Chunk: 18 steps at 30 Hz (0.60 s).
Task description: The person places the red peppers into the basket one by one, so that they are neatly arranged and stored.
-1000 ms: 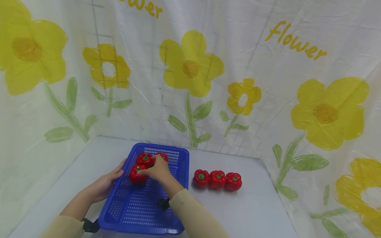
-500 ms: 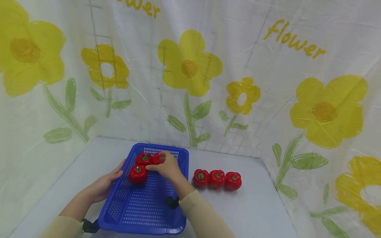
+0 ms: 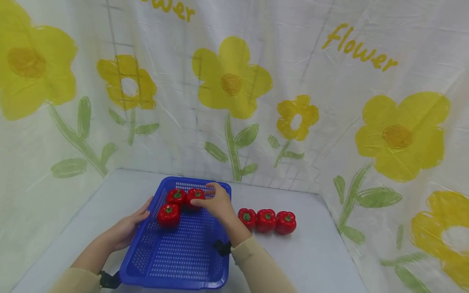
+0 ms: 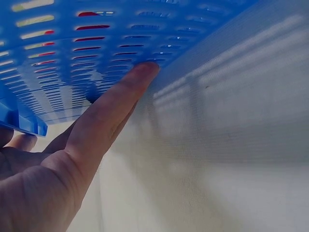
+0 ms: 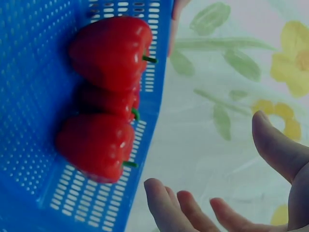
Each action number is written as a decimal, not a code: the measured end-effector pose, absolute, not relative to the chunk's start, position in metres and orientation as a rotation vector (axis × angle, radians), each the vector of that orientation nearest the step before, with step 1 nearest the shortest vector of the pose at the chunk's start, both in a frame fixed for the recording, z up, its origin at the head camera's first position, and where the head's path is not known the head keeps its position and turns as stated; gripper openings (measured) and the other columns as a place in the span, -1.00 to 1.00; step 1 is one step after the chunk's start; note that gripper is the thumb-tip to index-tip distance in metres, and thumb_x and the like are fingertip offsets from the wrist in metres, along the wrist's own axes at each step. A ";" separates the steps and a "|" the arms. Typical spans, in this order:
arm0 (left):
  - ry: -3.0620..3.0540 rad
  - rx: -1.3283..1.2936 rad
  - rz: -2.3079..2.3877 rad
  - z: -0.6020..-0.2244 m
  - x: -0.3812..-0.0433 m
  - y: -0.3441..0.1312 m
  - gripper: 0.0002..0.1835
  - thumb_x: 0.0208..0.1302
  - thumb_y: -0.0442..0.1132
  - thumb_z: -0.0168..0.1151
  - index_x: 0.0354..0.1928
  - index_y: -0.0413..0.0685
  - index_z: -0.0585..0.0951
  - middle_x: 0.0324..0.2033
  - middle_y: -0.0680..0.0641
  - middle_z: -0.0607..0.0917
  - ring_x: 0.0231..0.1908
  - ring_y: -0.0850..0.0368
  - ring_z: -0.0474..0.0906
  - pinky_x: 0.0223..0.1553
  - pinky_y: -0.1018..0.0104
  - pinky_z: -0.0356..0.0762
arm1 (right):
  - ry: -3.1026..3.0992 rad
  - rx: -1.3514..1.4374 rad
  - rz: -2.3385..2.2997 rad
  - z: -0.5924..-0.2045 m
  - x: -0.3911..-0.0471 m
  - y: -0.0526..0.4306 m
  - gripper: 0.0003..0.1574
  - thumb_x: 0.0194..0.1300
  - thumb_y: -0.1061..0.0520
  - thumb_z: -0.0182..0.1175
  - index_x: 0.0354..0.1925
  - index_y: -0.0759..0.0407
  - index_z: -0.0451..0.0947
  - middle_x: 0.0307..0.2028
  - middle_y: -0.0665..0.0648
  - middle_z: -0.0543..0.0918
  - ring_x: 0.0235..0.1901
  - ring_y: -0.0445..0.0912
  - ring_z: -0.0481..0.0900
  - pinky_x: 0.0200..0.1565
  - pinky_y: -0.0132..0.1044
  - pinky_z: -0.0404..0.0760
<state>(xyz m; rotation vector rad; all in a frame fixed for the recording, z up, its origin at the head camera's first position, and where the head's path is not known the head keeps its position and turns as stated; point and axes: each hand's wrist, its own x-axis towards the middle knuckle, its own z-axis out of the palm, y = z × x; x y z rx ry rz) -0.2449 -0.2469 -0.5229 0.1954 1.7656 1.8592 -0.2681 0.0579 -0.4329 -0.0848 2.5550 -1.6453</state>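
Currently right grip (image 3: 220, 203) spread wide, holding nothing; nearest red pepper (image 3: 195, 198) sits upright just left of its fingertips, inside the basket (image 3: 172, 254). Left grip (image 3: 130, 227) straight-fingered against basket's side wall; no clasp seen. Judged best: lift right clear without brushing that pepper, left steadying.

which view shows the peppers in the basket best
Right wrist view: the three red peppers appear largest, green stems visible, though the middle one is partly hidden. The head view shows all three smaller, the right hand overlapping one. The left wrist view shows only red patches through slots in the basket.
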 end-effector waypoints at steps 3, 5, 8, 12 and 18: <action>1.767 0.200 1.859 -0.524 -0.244 -0.247 -0.29 0.64 0.09 -0.34 0.54 0.52 -0.49 0.58 -0.19 -0.51 0.51 -0.54 -0.30 0.30 -0.32 0.37 | 2.546 -0.079 -1.663 -0.435 -0.267 0.063 -0.01 0.01 -0.18 0.58 0.32 0.11 0.44 0.21 0.25 0.61 0.16 0.12 0.63 0.09 0.03 0.67; 1.766 0.202 1.856 -0.524 -0.245 -0.247 -0.29 0.64 0.09 -0.34 0.54 0.53 -0.49 0.58 -0.19 -0.51 0.51 -0.53 -0.32 0.31 -0.33 0.35 | 2.547 -0.069 -1.677 -0.436 -0.265 0.067 0.00 0.01 -0.17 0.58 0.33 0.11 0.43 0.22 0.25 0.60 0.17 0.13 0.63 0.10 0.03 0.67; 1.762 0.212 1.851 -0.526 -0.245 -0.246 -0.29 0.64 0.09 -0.35 0.54 0.52 -0.50 0.57 -0.18 -0.53 0.51 -0.52 -0.35 0.33 -0.34 0.31 | 2.573 -0.057 -1.682 -0.437 -0.263 0.075 -0.01 0.02 -0.17 0.58 0.33 0.09 0.43 0.24 0.26 0.58 0.18 0.14 0.60 0.09 0.04 0.67; 1.761 0.227 1.851 -0.527 -0.244 -0.246 -0.30 0.64 0.07 -0.37 0.54 0.49 -0.51 0.57 -0.18 -0.53 0.52 -0.51 -0.34 0.34 -0.30 0.32 | 2.599 -0.049 -1.691 -0.437 -0.260 0.084 -0.02 0.01 -0.14 0.58 0.33 0.09 0.43 0.25 0.29 0.57 0.18 0.17 0.59 0.07 0.06 0.68; 1.760 0.242 1.852 -0.525 -0.245 -0.247 -0.30 0.64 0.10 -0.39 0.53 0.48 -0.53 0.57 -0.25 -0.50 0.51 -0.54 -0.25 0.30 -0.26 0.40 | 2.551 -0.032 -1.769 -0.436 -0.258 0.096 -0.01 0.01 -0.10 0.59 0.34 0.12 0.42 0.27 0.32 0.54 0.22 0.22 0.57 0.03 0.03 0.70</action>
